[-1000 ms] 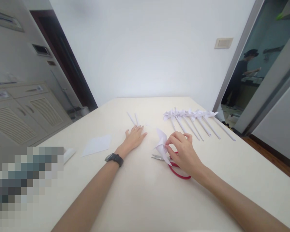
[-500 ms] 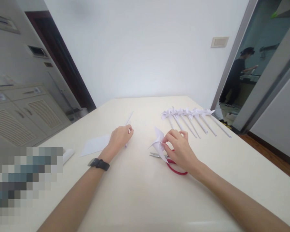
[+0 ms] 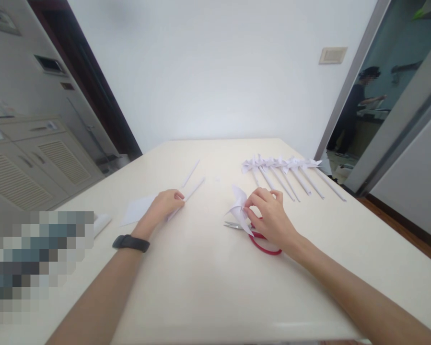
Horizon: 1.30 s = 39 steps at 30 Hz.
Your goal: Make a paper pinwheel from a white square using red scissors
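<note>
My right hand (image 3: 267,208) pinches a white paper pinwheel (image 3: 239,211) by its centre, with the blades spread out to the left of the fingertips. Just beneath lie red-handled scissors (image 3: 267,248), partly hidden by that hand and the pinwheel, their blades pointing left. My left hand (image 3: 167,206), with a dark band on the wrist, has its fingers closed on a thin rolled paper stick (image 3: 194,190) slanting up to the right. A second rolled paper stick (image 3: 191,174) lies on the table just beyond it.
Several finished paper pinwheels on sticks (image 3: 292,165) lie in a row at the back right of the white table (image 3: 201,282). White paper (image 3: 138,210) rests beside my left hand, and a white roll (image 3: 102,224) is farther left. A person (image 3: 354,105) stands in the room beyond the doorway.
My left hand has moved left and toward me, and the paper stick at its fingers now shows more fully, apart from the second stick. My right hand still holds the pinwheel.
</note>
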Motion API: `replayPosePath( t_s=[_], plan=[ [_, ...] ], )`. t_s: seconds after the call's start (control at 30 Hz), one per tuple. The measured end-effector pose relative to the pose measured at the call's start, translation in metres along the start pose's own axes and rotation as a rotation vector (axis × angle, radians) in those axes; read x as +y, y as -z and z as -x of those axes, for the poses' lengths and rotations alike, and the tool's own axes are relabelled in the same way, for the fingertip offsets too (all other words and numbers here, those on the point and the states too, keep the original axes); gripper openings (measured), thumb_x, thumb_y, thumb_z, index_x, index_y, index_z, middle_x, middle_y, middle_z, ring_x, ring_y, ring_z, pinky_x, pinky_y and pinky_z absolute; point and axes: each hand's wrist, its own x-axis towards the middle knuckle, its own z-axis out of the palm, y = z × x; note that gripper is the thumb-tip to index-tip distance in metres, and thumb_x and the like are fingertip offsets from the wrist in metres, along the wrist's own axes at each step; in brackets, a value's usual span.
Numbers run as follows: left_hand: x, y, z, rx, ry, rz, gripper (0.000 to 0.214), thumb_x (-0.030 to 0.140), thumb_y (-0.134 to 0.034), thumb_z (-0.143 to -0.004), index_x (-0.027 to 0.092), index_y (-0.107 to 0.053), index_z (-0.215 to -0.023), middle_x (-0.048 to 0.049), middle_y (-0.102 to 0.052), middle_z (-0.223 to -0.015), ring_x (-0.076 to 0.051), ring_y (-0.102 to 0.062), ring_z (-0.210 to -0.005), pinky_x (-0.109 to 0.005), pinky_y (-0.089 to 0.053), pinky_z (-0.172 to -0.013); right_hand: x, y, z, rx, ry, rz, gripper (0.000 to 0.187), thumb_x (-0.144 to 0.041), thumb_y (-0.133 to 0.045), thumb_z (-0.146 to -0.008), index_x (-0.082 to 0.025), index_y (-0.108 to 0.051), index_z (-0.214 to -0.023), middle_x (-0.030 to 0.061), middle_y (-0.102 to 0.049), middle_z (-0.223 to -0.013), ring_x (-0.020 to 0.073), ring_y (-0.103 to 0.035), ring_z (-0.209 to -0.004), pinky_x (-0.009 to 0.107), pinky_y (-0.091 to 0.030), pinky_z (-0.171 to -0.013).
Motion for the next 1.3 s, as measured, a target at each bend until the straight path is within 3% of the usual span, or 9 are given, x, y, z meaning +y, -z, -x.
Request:
replayPosePath(
  t_s=[0.07,0.13,0.2,0.27,0.5,0.83,1.07,1.3],
  plan=[
    [0.003,0.007,0.005,-0.125,-0.038,0.110,0.032,0.037,-0.058,-0.068,0.018,-0.066,-0.093,-0.0070,-0.070,-0.095,-0.025,-0.064,-0.090,-0.031,-0.049,-0.078,0.000,0.001,-0.001,0.003,-0.045,-0.069,0.011,-0.015,-0.047,-0.085,-0.020,-0.054,-0.079,0.0014,-0.055,-0.088,0.0143,-0.052,-0.082,0.041,-0.024,-0.093],
    [0.008,0.011,0.012,-0.263,-0.109,0.250,0.038,0.043,-0.055,-0.073,0.023,-0.065,-0.103,-0.0024,-0.068,-0.107,-0.020,-0.063,-0.098,-0.025,-0.049,-0.081,0.001,0.002,-0.003,0.003,-0.127,-0.185,0.010,-0.016,-0.049,-0.083,-0.020,-0.055,-0.075,0.0005,-0.056,-0.085,0.0144,-0.053,-0.080,0.040,-0.029,-0.090],
    [0.015,0.014,0.019,-0.453,-0.156,0.543,0.040,0.040,-0.060,-0.071,0.022,-0.065,-0.106,-0.0042,-0.064,-0.117,-0.020,-0.057,-0.109,-0.025,-0.046,-0.089,0.004,0.004,-0.005,0.009,-0.233,-0.319,0.009,-0.018,-0.051,-0.081,-0.020,-0.055,-0.072,0.0001,-0.057,-0.082,0.0150,-0.054,-0.078,0.036,-0.035,-0.084],
    [0.024,0.015,0.026,-0.555,-0.178,0.671,0.038,0.036,-0.065,-0.069,0.023,-0.066,-0.104,-0.0043,-0.064,-0.115,-0.020,-0.057,-0.108,-0.026,-0.045,-0.090,0.009,0.006,-0.006,0.019,-0.343,-0.447,0.008,-0.021,-0.052,-0.079,-0.020,-0.055,-0.071,0.0005,-0.058,-0.081,0.0159,-0.055,-0.079,0.033,-0.038,-0.079],
    [0.055,0.015,0.048,-0.768,-0.349,0.711,0.027,0.028,-0.068,-0.068,0.022,-0.068,-0.095,-0.0034,-0.067,-0.097,-0.020,-0.061,-0.090,-0.028,-0.046,-0.082,0.028,0.008,-0.009,0.084,-0.590,-0.809,0.010,-0.029,-0.055,-0.076,-0.020,-0.055,-0.071,0.0005,-0.058,-0.077,0.0171,-0.052,-0.078,0.033,-0.037,-0.077],
    [0.059,0.005,0.046,-0.901,-0.431,0.711,0.018,0.020,-0.070,-0.070,0.019,-0.061,-0.085,0.0012,-0.063,-0.088,-0.013,-0.058,-0.084,-0.023,-0.042,-0.078,0.037,0.005,-0.009,0.131,-0.604,-1.017,0.013,-0.029,-0.053,-0.075,-0.024,-0.065,-0.074,-0.0002,-0.064,-0.080,0.0176,-0.053,-0.082,0.031,-0.034,-0.079],
    [0.067,0.005,0.052,-0.892,-0.463,0.651,0.019,0.019,-0.072,-0.069,0.017,-0.059,-0.082,0.0024,-0.057,-0.079,-0.010,-0.053,-0.076,-0.020,-0.039,-0.069,0.037,0.005,-0.011,0.115,-0.591,-1.175,0.011,-0.027,-0.056,-0.076,-0.024,-0.066,-0.076,0.0014,-0.065,-0.086,0.0174,-0.054,-0.085,0.030,-0.036,-0.076],
    [0.068,0.003,0.052,-0.892,-0.500,0.634,0.018,0.020,-0.071,-0.069,0.016,-0.058,-0.080,0.0016,-0.057,-0.080,-0.011,-0.053,-0.077,-0.021,-0.039,-0.070,0.033,0.008,-0.012,0.108,-0.634,-1.225,0.007,-0.026,-0.059,-0.073,-0.025,-0.066,-0.071,0.0008,-0.063,-0.075,0.0167,-0.053,-0.079,0.029,-0.037,-0.074]
  ],
)
